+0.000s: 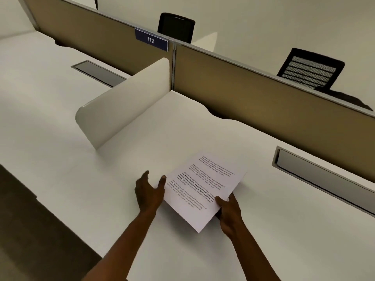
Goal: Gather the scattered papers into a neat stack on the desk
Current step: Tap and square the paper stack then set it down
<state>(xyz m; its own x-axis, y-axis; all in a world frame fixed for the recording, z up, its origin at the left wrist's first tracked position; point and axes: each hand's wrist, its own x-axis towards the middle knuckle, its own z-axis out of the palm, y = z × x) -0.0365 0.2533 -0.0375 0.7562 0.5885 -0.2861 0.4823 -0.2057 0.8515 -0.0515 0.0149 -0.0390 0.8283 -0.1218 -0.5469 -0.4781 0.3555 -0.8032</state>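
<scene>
A stack of white printed papers (203,187) lies at an angle on the white desk (284,230), its near corner lifted a little. My right hand (228,211) grips the stack's right near edge, thumb on top and fingers under. My left hand (150,191) is at the stack's left edge with fingers spread, its forefinger tip touching the paper's edge. How many sheets the stack holds cannot be told.
A white curved divider (123,106) stands to the left between two desks. A tan partition (253,88) with a "112" sign (151,39) runs along the back. A grey cable tray (324,177) is set into the desk at right. Black chairs (310,68) stand beyond the partition.
</scene>
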